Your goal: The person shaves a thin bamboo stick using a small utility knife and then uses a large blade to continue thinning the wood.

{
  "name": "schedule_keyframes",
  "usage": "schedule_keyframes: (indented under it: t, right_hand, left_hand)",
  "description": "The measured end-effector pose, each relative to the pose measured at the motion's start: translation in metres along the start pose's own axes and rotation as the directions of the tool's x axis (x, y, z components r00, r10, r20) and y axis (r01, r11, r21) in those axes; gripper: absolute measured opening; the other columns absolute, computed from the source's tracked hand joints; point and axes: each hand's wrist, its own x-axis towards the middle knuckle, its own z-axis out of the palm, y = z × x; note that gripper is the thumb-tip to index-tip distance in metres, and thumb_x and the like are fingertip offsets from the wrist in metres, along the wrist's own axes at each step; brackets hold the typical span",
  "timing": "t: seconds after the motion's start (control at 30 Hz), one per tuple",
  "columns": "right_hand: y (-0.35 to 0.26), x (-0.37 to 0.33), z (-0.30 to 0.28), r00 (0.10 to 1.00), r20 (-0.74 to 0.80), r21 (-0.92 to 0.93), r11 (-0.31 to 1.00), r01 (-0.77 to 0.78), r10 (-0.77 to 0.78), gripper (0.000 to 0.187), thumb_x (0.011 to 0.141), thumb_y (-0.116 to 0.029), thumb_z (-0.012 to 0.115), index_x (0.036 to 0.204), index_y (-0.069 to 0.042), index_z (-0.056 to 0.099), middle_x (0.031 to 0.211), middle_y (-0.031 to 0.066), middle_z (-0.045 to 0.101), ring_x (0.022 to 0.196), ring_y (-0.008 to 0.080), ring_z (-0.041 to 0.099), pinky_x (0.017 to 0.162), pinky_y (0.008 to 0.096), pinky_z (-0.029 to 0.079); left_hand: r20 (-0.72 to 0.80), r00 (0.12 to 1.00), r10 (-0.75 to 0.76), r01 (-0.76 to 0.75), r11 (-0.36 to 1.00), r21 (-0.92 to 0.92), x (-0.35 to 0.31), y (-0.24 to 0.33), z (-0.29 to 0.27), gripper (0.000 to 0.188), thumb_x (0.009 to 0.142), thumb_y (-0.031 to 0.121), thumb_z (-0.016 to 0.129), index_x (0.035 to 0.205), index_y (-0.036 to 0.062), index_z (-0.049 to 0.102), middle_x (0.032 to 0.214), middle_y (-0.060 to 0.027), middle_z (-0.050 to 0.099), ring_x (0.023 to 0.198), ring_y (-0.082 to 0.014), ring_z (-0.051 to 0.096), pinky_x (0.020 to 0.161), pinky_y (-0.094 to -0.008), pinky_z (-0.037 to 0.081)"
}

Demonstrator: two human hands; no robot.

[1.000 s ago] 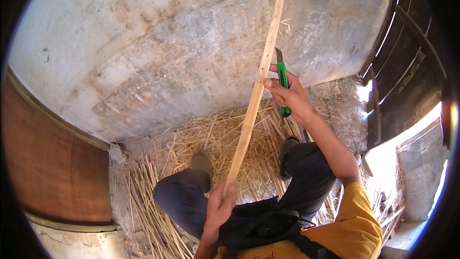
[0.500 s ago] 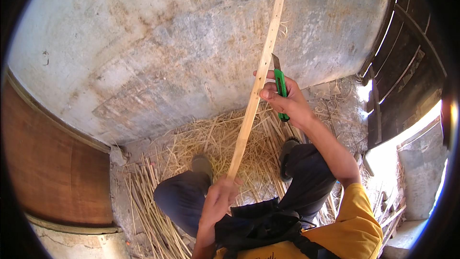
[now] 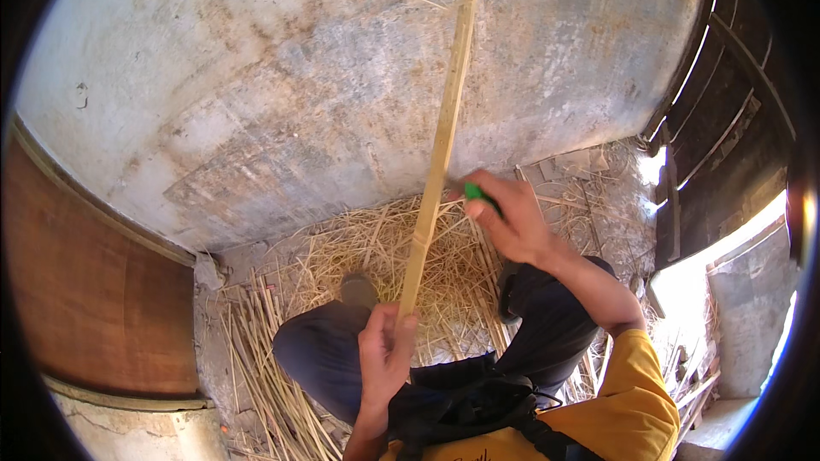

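My left hand point(image 3: 384, 352) is closed around the lower end of a long, pale bamboo strip point(image 3: 448, 119). The strip slants up and slightly right, past the top of the view, with a node partway along it. In my closed right hand point(image 3: 517, 220) is a green box cutter point(image 3: 483, 195), mostly covered by the fingers. Its blade end points left at the strip's right edge, around mid-length; whether it touches cannot be made out.
Curly shavings point(image 3: 376, 235) cover the floor between my feet. A pile of thin bamboo strips point(image 3: 265, 367) lies at my left. Ahead rises a stained plaster wall point(image 3: 299, 111); a brown wooden panel point(image 3: 102, 290) stands at left, dark boards point(image 3: 717, 119) at right.
My right hand has left the strip and turned the box cutter, moving slightly lower. The strip's top has swung left and a different face shows. My left hand has turned with it.
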Motion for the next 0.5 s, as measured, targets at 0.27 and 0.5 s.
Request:
schedule_keyframes:
  t: [0.27,0.5]
  right_hand:
    - [-0.017,-0.013,0.026,0.952,0.114,-0.180,0.937,0.300,-0.283,0.034,0.091,-0.038,0.078,0.107,-0.010,0.069,0.085,0.0057,0.072,0.064,0.0263,0.070,0.055,0.0369,0.054]
    - [-0.018,-0.019,0.036,0.936,0.148,-0.193,0.919,0.343,-0.318,0.032,0.091,-0.039,0.078,0.104,-0.011,0.070,0.084,0.0027,0.072,0.064,0.0234,0.070,0.054,0.0360,0.054]
  left_hand:
    - [-0.105,0.994,0.031,-0.032,0.999,-0.007,-0.001,0.012,0.002,0.012,0.102,0.005,0.067,0.110,0.0001,0.060,0.079,0.0042,0.060,0.069,0.0000,0.047,0.057,-0.0202,0.034]
    - [-0.156,0.985,0.074,-0.073,0.997,0.016,-0.001,0.021,0.004,0.012,0.102,0.003,0.066,0.112,-0.0008,0.060,0.084,0.0022,0.063,0.073,-0.0002,0.048,0.060,-0.0191,0.035]
